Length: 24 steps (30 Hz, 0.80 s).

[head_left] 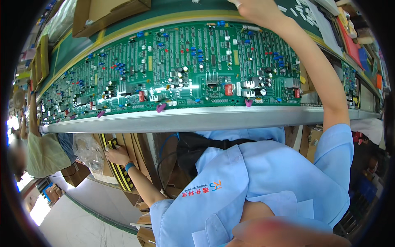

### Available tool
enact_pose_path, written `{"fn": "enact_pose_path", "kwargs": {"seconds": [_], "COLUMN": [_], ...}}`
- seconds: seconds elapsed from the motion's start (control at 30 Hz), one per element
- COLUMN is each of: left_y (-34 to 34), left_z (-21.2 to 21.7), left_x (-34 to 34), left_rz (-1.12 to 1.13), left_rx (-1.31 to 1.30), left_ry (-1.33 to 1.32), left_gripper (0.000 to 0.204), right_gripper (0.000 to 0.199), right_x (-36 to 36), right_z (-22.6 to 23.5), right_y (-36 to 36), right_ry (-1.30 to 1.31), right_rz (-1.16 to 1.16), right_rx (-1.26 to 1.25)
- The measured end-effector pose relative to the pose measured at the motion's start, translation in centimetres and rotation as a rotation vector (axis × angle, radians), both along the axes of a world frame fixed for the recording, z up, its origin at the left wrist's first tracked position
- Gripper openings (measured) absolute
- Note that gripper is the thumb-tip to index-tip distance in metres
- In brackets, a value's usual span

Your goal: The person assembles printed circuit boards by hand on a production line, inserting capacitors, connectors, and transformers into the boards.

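The left hand, a blue band on its wrist, is down below the rail, at the black-and-yellow strips that stand in a carton. Its fingers are bent over the upper part of the strips; whether they pinch one or only rest there, I cannot tell. The strips lie on the person's left, under the near side of the counter, with a crumpled clear bag just beyond them. The right hand is stretched out to the far side, its forearm passing over the right part of the row of boards. The upper edge of the view cuts off its fingers, so I cannot tell whether they are spread or pressed together, or if they hold anything. The boards, green and full of small parts, run side by side behind the silver rail, between the person and the far part of the green counter. Purple clips sit along their near edge. Small white pieces lie scattered to the right of the right hand, and an open box stands on the counter at the far left. A co-worker is at the left.
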<state>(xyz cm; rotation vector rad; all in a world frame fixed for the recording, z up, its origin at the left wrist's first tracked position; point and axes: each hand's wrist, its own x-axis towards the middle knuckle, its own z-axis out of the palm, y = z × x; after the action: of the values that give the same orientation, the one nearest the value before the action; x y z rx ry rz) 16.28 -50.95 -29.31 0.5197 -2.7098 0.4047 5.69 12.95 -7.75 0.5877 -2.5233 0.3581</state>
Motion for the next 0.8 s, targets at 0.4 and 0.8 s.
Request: {"fn": "enact_pose_path", "kwargs": {"seconds": [0.4,0.8], "left_y": [0.0,0.7], "left_z": [-0.1,0.4], "left_x": [0.2,0.9], "left_rz": [0.032,-0.008], "left_rx": [0.014,0.017], "left_ry": [0.013,-0.007], "left_gripper": [0.039,0.047], "right_gripper": [0.015,0.010], "right_x": [20.2,20.9], "right_z": [2.2,-0.3], "right_y": [-2.1,-2.1], "right_ry": [-0.590,-0.376], "right_rz": [-0.212,-0.152], "right_rx": [-0.479,-0.190]}}
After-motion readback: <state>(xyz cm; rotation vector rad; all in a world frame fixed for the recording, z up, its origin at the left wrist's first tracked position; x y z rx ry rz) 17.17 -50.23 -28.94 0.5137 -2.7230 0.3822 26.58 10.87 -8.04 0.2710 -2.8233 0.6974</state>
